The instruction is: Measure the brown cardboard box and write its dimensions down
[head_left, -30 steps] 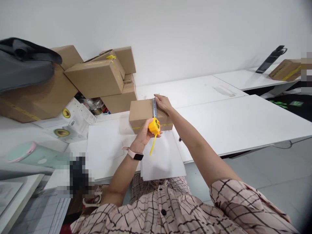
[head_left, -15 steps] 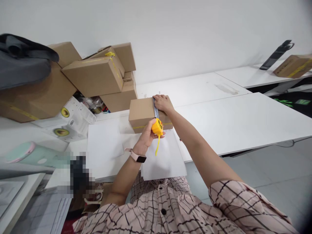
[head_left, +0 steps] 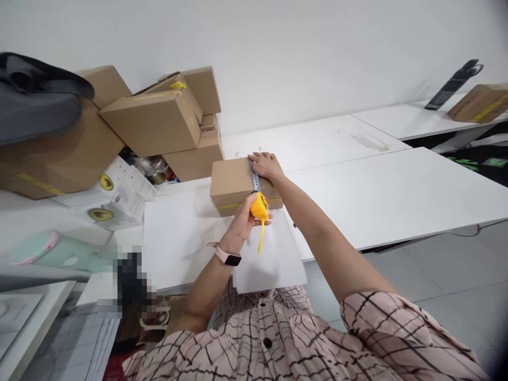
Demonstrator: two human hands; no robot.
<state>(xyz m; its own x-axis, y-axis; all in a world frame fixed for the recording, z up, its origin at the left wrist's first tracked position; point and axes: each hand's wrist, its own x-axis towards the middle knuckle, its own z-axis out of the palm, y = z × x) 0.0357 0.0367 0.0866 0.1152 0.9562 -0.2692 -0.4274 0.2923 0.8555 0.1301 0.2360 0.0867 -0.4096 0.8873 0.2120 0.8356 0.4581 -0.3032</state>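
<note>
Change: we have slid our left hand (head_left: pixel 243 225) and the tape measure (head_left: pixel 260 207) a little toward the right end of the small cardboard box (head_left: pixel 230 180) since a second ago; our right hand has stayed on the box's far edge.
Left hand: closed around the yellow tape measure, which we hold against the box's near face, just at its top edge.
Strap: a yellow strap (head_left: pixel 261 238) hangs from the tape measure, below the box's near face.
Watch: a pink-banded watch (head_left: pixel 228 256) sits on our left wrist, nearer to us than the box.
Blade: the blade (head_left: pixel 256 180) runs across the box top from near edge to far edge.
Right hand: our right hand (head_left: pixel 266 165) lies palm down and unclenched on the box top, its fingers pressing the blade's end at the far edge.
Box: it stands on the white table (head_left: pixel 397 190), with a yellow tape line along its near face.
Sheets: white sheets (head_left: pixel 273 259) lie on the table just in front of the box.
Cartons: stacked brown cartons (head_left: pixel 159 121) stand to the left of and behind the box.
Printed boxes: white printed boxes (head_left: pixel 119 196) lie to the left of the box, under the cartons.
</note>
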